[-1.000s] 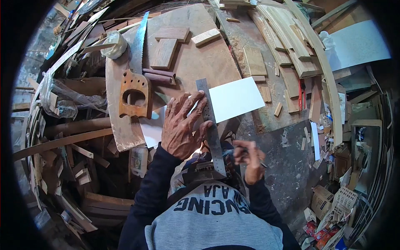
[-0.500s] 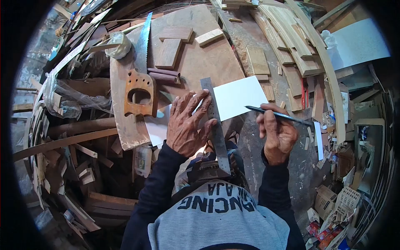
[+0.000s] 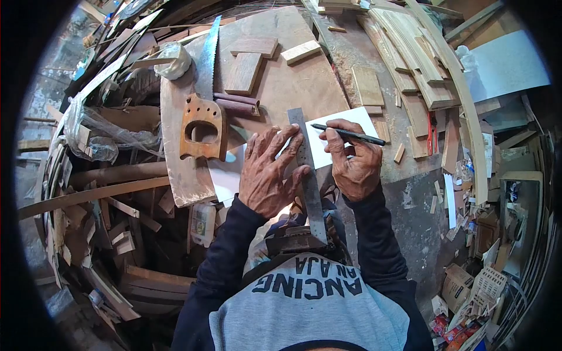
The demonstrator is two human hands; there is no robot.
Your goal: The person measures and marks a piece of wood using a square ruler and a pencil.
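My left hand (image 3: 270, 169) lies spread, its fingertips and thumb touching the left edge of a metal ruler (image 3: 308, 175). The ruler crosses white paper and runs down toward my body. To its right lies the wider part of the white paper (image 3: 351, 126). My right hand (image 3: 356, 161) holds a dark pen (image 3: 366, 138) in a pinch over this paper, with the tip pointing left near the ruler's edge. Another part of white paper (image 3: 227, 175) shows left of my left hand; whether both are one sheet is hidden.
A handsaw (image 3: 205, 120) with a wooden handle lies left on the wooden board (image 3: 287, 79). Dark wood blocks (image 3: 243, 73), a pale block (image 3: 301, 52) and brown rolls (image 3: 237, 105) lie beyond my hands. Stacked planks (image 3: 410, 52) stand at right; wood scraps (image 3: 123, 240) fill the lower left.
My right hand has moved left with the pen, bringing the tip from the paper's right side to near the ruler. My left hand stays on the ruler; the whole view shifts slightly.
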